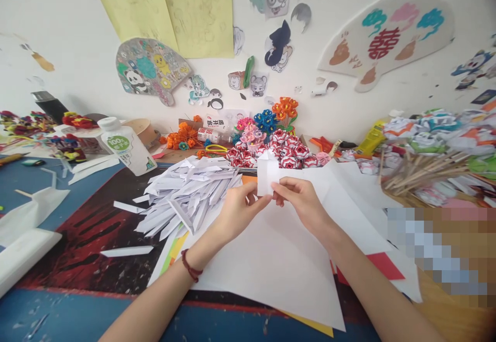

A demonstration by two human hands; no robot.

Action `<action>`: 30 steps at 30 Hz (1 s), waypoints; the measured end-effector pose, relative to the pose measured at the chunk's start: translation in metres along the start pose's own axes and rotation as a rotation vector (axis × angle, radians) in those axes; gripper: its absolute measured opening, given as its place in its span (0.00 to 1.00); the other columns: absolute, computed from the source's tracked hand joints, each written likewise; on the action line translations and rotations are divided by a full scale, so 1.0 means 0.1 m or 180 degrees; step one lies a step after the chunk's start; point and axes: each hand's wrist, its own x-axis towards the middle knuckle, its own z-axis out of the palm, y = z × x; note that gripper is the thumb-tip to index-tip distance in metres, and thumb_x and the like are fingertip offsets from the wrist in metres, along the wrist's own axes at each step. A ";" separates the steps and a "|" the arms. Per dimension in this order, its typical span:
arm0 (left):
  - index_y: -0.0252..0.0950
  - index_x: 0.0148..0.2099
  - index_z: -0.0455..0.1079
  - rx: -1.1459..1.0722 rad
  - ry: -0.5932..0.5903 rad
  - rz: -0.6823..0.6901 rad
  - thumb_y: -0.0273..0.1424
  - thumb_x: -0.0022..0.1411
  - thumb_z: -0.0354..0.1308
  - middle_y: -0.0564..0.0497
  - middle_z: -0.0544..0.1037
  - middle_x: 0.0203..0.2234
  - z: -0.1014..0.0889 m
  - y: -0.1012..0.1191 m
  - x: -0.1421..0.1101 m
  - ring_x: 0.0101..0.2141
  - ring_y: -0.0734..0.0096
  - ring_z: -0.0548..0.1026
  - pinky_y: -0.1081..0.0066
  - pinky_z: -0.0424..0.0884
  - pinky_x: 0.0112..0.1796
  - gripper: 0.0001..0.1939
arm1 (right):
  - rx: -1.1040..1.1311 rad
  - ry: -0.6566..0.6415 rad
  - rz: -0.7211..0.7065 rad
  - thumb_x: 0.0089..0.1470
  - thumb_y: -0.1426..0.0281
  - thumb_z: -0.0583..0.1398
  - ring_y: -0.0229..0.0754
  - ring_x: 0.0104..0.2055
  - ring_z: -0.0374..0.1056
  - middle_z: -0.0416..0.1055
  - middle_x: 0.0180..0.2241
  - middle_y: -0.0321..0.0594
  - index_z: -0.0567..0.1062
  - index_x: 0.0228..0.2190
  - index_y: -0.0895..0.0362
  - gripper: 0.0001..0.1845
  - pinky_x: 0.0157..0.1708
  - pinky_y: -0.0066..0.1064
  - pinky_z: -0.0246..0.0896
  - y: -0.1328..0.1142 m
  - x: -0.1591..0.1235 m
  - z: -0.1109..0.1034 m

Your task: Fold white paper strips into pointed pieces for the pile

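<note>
Between my two hands a small piece of folded white paper (267, 174) is held upright above the table. My left hand (242, 207) pinches its lower left corner with thumb and fingers. On the right edge, my right hand (300, 200) grips it the same way. Below them lie large white paper sheets (267, 259), with coloured sheets showing at their edges. Just left of my left hand is a big heap of folded white paper strips (186, 192). One loose strip (127, 251) rests apart from the heap on the dark mat.
Red and white paper flowers (284, 148) stand behind my hands, with orange flowers (184, 135) to their left. A white bottle (126, 145) leans at the back left. At right, a box holds wooden sticks (428, 174) and more paper flowers. Cut-out drawings hang on the wall.
</note>
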 end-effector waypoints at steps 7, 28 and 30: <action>0.39 0.54 0.61 0.2166 0.0468 0.1815 0.28 0.66 0.49 0.47 0.75 0.41 -0.14 -0.10 0.00 0.38 0.66 0.72 0.69 0.63 0.36 0.15 | -0.0306 0.0135 -0.0033 0.43 0.53 0.65 0.36 0.21 0.61 0.69 0.20 0.39 0.73 0.21 0.60 0.21 0.23 0.30 0.57 0.02 0.03 -0.09; 0.37 0.37 0.73 0.0835 0.0405 0.1335 0.31 0.64 0.53 0.49 0.70 0.31 -0.10 -0.05 0.01 0.32 0.72 0.67 0.72 0.61 0.33 0.08 | -0.0367 -0.0086 -0.0342 0.48 0.57 0.64 0.37 0.24 0.64 0.69 0.21 0.37 0.75 0.24 0.59 0.17 0.25 0.30 0.60 0.03 0.01 -0.04; 0.37 0.38 0.72 0.0402 0.0463 0.1048 0.31 0.63 0.55 0.50 0.69 0.30 -0.10 -0.01 0.01 0.32 0.72 0.66 0.73 0.62 0.33 0.06 | -0.0331 -0.0032 -0.0397 0.48 0.57 0.64 0.37 0.24 0.64 0.69 0.21 0.37 0.76 0.24 0.59 0.16 0.25 0.29 0.60 0.01 0.00 -0.01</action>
